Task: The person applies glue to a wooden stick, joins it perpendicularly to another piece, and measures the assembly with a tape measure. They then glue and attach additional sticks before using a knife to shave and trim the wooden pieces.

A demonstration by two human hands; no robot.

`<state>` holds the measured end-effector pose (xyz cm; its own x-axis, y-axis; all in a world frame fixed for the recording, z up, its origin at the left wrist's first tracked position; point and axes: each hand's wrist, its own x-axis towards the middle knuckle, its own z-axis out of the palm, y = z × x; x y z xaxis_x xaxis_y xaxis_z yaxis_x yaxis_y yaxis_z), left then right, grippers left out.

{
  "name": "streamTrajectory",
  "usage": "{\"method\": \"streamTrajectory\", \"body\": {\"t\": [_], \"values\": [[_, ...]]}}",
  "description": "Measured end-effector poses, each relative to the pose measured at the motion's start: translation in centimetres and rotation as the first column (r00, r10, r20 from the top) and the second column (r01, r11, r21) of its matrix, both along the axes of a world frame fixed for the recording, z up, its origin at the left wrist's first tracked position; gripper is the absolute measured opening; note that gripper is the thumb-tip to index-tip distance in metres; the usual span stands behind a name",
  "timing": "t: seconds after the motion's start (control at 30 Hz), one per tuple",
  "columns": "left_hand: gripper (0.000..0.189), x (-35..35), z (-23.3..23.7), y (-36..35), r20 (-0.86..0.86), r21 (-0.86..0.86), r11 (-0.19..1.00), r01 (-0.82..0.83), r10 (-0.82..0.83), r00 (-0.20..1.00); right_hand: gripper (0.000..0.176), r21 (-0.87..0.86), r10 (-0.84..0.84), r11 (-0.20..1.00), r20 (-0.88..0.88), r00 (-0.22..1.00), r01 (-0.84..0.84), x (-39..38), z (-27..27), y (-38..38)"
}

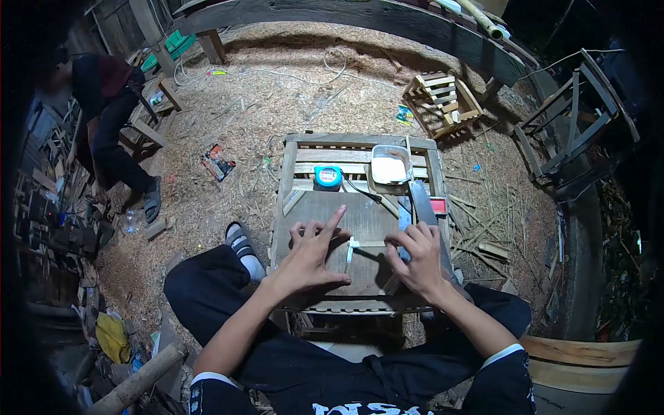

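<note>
My left hand [315,252] is spread above a wooden board [325,207], thumb and index finger apart around a thin upright strip [348,259]. A white blob [354,243], perhaps glue, sits where this strip meets a thin wooden stick [371,245]. The stick runs to the curled fingers of my right hand [418,259], which are closed at its right end. Beyond my hands lie a teal tape measure [328,177] and a white plastic tub [391,168] with pale contents. A wide metal blade [420,200] and a blue strip [404,216] lie near my right fingers.
The board rests on a slatted wooden stand [289,162]. A small red box [438,205] is at its right edge. A slatted crate [443,104] and scattered offcuts [484,232] lie on the shavings-covered floor. Another person [111,117] sits at far left.
</note>
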<state>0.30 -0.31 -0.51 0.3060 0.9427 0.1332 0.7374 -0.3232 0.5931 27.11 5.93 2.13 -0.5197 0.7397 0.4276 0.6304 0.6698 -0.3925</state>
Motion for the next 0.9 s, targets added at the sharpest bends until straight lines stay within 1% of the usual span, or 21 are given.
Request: {"method": "streamTrajectory", "body": {"t": [0.07,0.1,0.2,0.27,0.4,0.47,0.57,0.7,0.77,0.9], "values": [[0.144,0.0,0.1,0.0,0.000,-0.012,1.000,-0.002,0.002,1.000,0.012,0.016,0.083,0.996,0.037,0.996,-0.084,0.3,0.6,-0.2],[0.144,0.0,0.1,0.0,0.001,-0.013,1.000,-0.004,0.004,1.000,0.012,0.016,0.085,0.996,0.038,0.996,-0.086,0.2,0.6,-0.2],[0.144,0.0,-0.2,0.0,0.014,-0.002,1.000,0.008,-0.008,1.000,0.013,0.039,0.062,0.997,0.024,0.998,-0.063,0.1,0.4,-0.2],[0.143,-0.1,-0.3,0.1,0.030,0.013,1.000,0.020,-0.020,0.999,0.013,0.060,-0.008,0.998,0.007,1.000,0.008,0.1,-0.2,0.1],[0.143,0.0,-0.1,0.1,0.008,-0.002,1.000,0.011,-0.011,1.000,0.013,0.046,-0.014,0.999,0.018,1.000,0.013,0.2,-0.4,0.2],[0.142,-0.1,-0.1,0.0,0.008,0.005,1.000,0.011,-0.011,1.000,0.012,-0.010,0.095,0.995,0.032,0.995,-0.095,0.4,-0.1,0.0],[0.141,0.0,-0.2,0.0,-0.007,0.001,1.000,0.005,-0.005,1.000,0.012,-0.019,0.136,0.991,0.023,0.990,-0.136,0.6,0.3,-0.3],[0.139,0.0,-0.2,0.0,0.002,0.003,1.000,0.012,-0.012,1.000,0.011,-0.024,0.104,0.994,0.006,0.995,-0.104,0.6,-0.2,0.2],[0.139,0.0,-0.2,0.0,0.001,0.006,1.000,0.013,-0.013,1.000,0.013,-0.028,0.030,0.999,-0.016,0.999,-0.030,0.5,-0.7,0.4],[0.139,-0.1,-0.3,0.0,0.014,0.043,0.999,0.023,-0.024,1.000,0.013,-0.055,0.070,0.996,0.000,0.998,-0.070,0.7,-0.5,0.2]]}}
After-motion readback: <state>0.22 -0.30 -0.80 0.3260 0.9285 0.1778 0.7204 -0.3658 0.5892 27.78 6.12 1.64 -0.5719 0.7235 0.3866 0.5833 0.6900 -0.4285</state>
